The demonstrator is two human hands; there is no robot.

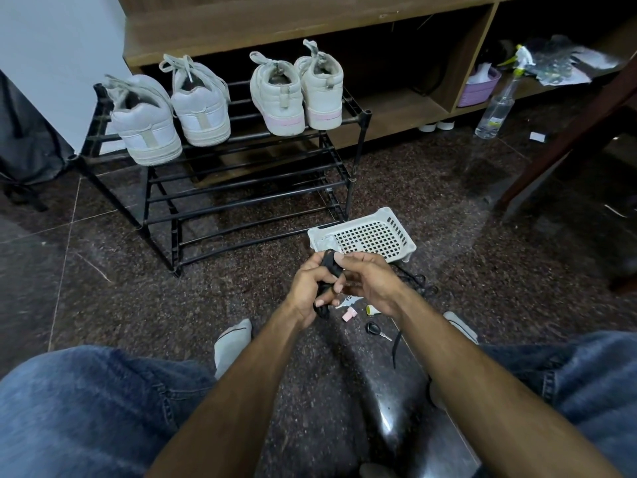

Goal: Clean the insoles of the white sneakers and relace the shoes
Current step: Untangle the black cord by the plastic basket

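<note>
Dark speckled floor point(172, 305) held one black metal rack point(241, 188) with four white sneakers point(203, 105); left hand point(310, 288) and right hand point(368, 281) both gripped one black lace point(330, 262)

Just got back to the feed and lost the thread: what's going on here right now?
A person sits on the floor, both hands working a bundle of black lace. The left hand grips it and the right hand pinches its top end. Four white sneakers stand on the top shelf of the black shoe rack, heels toward the camera, light laces still in them. A white basket lies on the floor just beyond the hands, and a spray bottle stands further right.
</note>
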